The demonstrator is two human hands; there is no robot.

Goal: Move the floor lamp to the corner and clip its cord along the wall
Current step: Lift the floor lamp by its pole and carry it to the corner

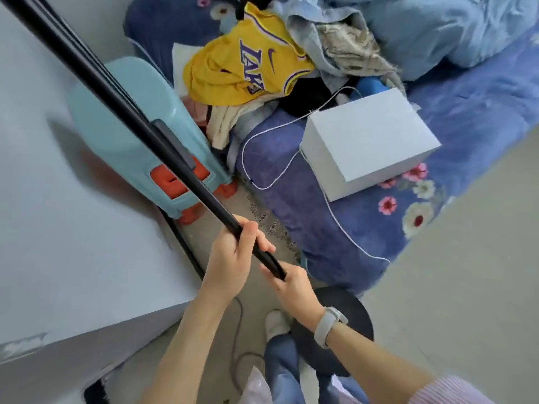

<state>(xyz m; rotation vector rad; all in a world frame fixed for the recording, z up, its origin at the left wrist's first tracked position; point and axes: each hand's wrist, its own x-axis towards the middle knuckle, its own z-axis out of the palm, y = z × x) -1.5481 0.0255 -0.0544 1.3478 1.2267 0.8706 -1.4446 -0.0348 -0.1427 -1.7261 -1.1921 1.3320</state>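
The floor lamp's black pole [122, 112] runs from the top left corner down to the middle of the view. My left hand [233, 258] grips the pole from the left. Just below it, my right hand [291, 287], with a white watch on the wrist, grips the pole's lower part. The lamp's round black base [347, 313] shows under my right wrist, above the floor by my foot. A dark cord [237, 339] trails over the floor beneath my left forearm. A black strip [186, 246] runs along the foot of the white wall.
A white wall [58, 228] fills the left. A teal plastic stool [131, 135] with orange feet stands against it. A bed with a blue flowered sheet [320, 217] holds a white box [370, 141], a yellow jersey [248, 59], piled clothes and a white cable [271, 182].
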